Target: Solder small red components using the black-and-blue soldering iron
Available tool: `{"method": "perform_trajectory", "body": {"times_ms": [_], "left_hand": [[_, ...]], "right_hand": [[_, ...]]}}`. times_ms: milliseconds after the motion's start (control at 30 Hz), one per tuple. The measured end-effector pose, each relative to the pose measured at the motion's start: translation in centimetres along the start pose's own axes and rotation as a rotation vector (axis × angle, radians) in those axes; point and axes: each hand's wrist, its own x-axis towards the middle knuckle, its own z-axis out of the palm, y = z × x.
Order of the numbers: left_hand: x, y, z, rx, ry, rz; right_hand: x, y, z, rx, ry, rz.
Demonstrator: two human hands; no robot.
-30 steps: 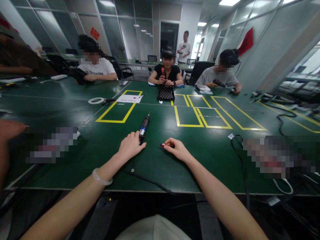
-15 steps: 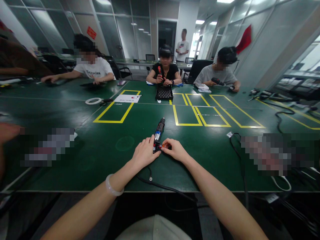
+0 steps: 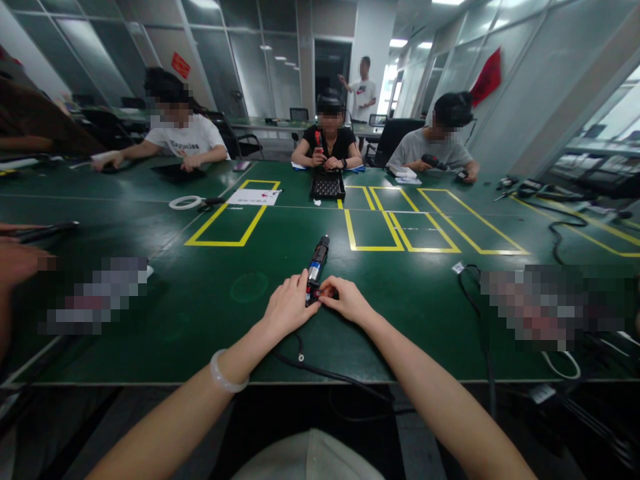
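A slim, dark power tool (image 3: pixel 319 255), its motor showing silver and blue, lies on the green table, tip pointing away from me. My left hand (image 3: pixel 290 301) is wrapped along its left side near the rear end and holds it down. Close against the right side of that rear end, my right hand (image 3: pixel 345 298) has thumb and fingers pinched together at small red and black parts. What exactly sits between those fingertips is too small to make out. A black cord (image 3: pixel 330 375) with a small ring terminal (image 3: pixel 301 358) on a short lead runs below my hands.
Yellow tape rectangles (image 3: pixel 376 250) mark the green table (image 3: pixel 215 347). Across it a co-worker (image 3: pixel 330 143) sits behind a black tray (image 3: pixel 327 193); others sit on both sides. A white sheet (image 3: pixel 254 197) and a white cable coil (image 3: pixel 185 202) lie at left. Blurred-out items flank me.
My right fingertips have shifted slightly left, closer in on the tool's rear end, and less of the orange-red part shows. My left hand stays put. At the back, a standing person has raised an arm.
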Motion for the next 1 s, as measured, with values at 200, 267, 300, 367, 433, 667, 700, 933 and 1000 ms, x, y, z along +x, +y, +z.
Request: {"method": "perform_trajectory", "body": {"times_ms": [200,267,300,367,433,667,700,933,1000], "left_hand": [[0.0,0.0,0.1,0.011,0.005,0.0],[0.0,0.1,0.1,0.014,0.005,-0.003],[0.0,0.1,0.1,0.015,0.005,-0.003],[-0.1,0.1,0.1,0.018,0.006,0.001],[-0.1,0.1,0.2,0.018,0.011,0.005],[0.2,0.6,-0.4,0.031,0.005,-0.024],[0.2,0.7,-0.5,0.039,0.006,-0.03],[1.1,0.6,-1.3,0.096,-0.06,0.004],[1.5,0.3,-1.6,0.093,-0.108,0.026]], "right_hand": [[-0.1,-0.2,0.0,0.11,0.011,-0.031],[0.0,-0.3,0.0,0.095,0.015,-0.053],[0.0,-0.3,0.1,0.078,0.017,-0.067],[0.0,-0.3,0.0,0.043,0.019,-0.096],[0.0,-0.3,0.0,0.016,0.02,-0.118],[-0.1,-0.7,-0.3,0.021,0.029,-0.14],[-0.2,-0.7,-0.3,0.025,0.032,-0.139],[-0.3,-0.7,-0.5,0.021,0.021,-0.099],[-0.3,-0.6,-0.5,0.023,0.023,-0.081]]}}
